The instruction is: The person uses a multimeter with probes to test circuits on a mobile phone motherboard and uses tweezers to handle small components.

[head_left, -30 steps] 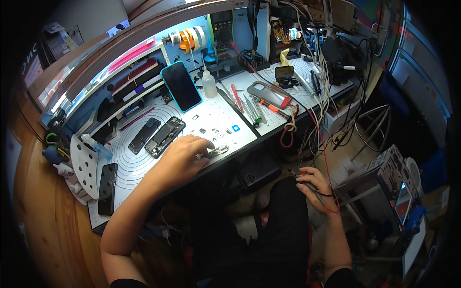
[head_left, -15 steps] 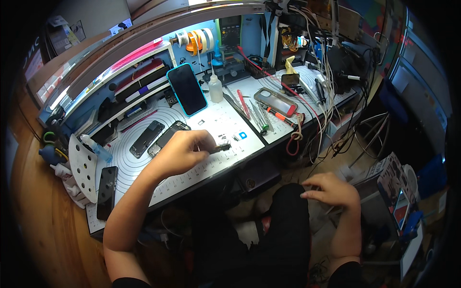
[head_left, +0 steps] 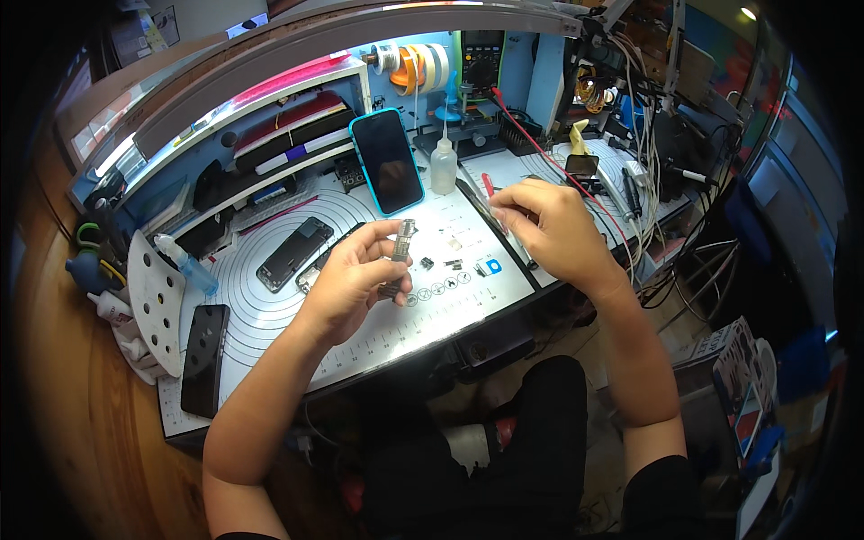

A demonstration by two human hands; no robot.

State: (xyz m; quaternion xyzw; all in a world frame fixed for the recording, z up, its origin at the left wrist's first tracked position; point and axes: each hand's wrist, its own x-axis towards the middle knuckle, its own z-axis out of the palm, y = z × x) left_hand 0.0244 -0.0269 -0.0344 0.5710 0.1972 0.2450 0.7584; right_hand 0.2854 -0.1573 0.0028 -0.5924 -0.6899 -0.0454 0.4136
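My left hand (head_left: 346, 283) is above the white work mat, its thumb and fingers closed on a narrow, dark phone circuit board (head_left: 404, 241) with small metallic parts, held upright and tilted. Over the tools at the mat's right edge is my right hand (head_left: 558, 229), with thumb and fingertips pinched together; what they grip, if anything, I cannot make out. A red-handled tool (head_left: 487, 184) shows beside those fingertips. Behind my left hand lies an opened phone (head_left: 310, 276), mostly covered. A separate dark phone part (head_left: 295, 256) lies left of it. Small parts (head_left: 454, 264) and a blue piece (head_left: 492, 266) lie between my hands.
A phone in a light-blue case (head_left: 387, 162) leans upright at the back, next to a clear needle bottle (head_left: 444, 166). Another black phone (head_left: 205, 358) lies at the left edge near a perforated white holder (head_left: 155, 306). Cables (head_left: 643, 108) hang at the right.
My left hand has lifted the circuit board off the mat and turned it upright. My right hand has risen from beside my knee to the tools. The view has shifted slightly.
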